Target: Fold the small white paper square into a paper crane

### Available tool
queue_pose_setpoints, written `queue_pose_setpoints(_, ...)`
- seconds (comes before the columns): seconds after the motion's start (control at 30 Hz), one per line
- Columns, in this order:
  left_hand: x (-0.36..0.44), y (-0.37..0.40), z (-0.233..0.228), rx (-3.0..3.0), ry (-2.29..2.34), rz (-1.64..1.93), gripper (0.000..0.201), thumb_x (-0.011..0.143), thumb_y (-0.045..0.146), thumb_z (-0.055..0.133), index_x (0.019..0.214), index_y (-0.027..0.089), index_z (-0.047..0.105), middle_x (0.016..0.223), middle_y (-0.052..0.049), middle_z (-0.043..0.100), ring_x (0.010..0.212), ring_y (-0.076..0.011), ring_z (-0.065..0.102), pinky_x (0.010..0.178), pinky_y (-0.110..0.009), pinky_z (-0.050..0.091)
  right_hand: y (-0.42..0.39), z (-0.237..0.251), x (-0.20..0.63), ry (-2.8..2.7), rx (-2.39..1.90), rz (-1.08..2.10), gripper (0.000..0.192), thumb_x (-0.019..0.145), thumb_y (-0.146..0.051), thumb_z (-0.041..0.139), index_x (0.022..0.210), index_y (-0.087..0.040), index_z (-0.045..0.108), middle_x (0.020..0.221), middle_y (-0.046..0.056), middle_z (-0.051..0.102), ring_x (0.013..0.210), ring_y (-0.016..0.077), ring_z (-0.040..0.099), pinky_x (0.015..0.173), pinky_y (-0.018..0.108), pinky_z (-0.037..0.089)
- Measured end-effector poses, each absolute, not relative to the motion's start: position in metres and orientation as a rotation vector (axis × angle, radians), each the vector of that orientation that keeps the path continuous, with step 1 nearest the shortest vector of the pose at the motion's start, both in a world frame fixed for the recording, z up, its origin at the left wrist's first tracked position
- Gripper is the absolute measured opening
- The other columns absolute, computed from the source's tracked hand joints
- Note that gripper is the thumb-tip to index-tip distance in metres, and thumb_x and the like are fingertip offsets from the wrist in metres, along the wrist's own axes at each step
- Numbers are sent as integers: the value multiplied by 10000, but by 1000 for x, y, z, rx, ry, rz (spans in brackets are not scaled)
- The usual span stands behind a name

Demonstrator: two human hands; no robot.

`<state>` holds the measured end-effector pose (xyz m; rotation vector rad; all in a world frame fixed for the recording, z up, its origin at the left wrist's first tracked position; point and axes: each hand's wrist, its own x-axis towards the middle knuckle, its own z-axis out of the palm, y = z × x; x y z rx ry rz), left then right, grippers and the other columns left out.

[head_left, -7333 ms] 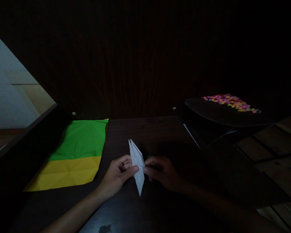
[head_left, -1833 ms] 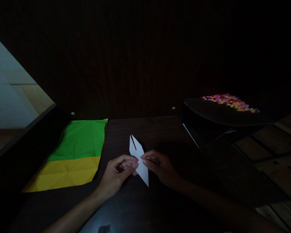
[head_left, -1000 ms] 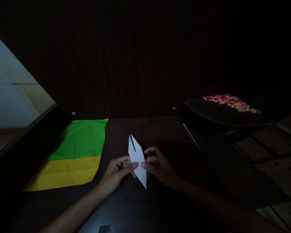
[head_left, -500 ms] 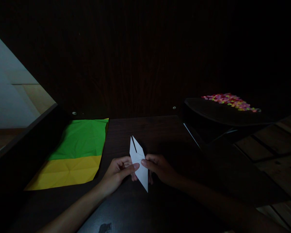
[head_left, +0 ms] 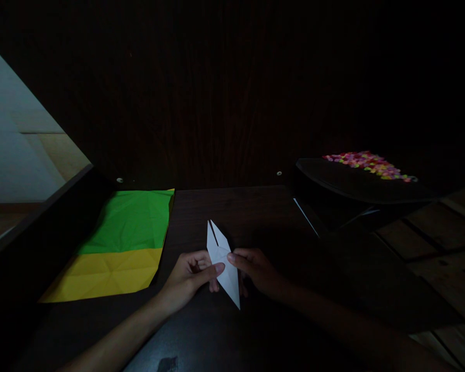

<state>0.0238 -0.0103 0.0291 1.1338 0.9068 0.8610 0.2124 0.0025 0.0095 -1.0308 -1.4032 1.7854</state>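
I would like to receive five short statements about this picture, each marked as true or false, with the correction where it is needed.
1. Both the left hand and the right hand hold the white paper. True.
2. The white paper is fully unfolded. False: it is folded into a narrow, pointed shape.
3. A gap separates two tips of the white paper. True.
4. The colourful pieces are under the left hand. False: the colourful pieces lie on a dark surface at the right.
5. Green and yellow paper lies left of the hands. True.
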Motion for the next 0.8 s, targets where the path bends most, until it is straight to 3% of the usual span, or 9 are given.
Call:
queue_pose_setpoints(0.5, 22, -11, 23, 1009, 879, 816, 259, 778, 329, 756, 697, 85, 723, 558, -62, 677, 492, -133, 588, 513, -237, 463, 0, 8, 210, -1415, -1066, 1742, 482, 823, -613, 553, 661, -159, 548, 475, -21, 555, 331, 83, 489, 293, 165, 355)
queue_pose_setpoints(0.8, 20, -11, 26, 1062, 893, 782, 341, 820, 369, 710, 648, 76, 741, 565, -98, 697, 500, -148, 597, 537, -260, 466, -2, 9, 212, -1467, -1060, 1696, 464, 845, -575, 549, 628, -165, 536, 459, -33, 522, 334, 77, 467, 305, 163, 342)
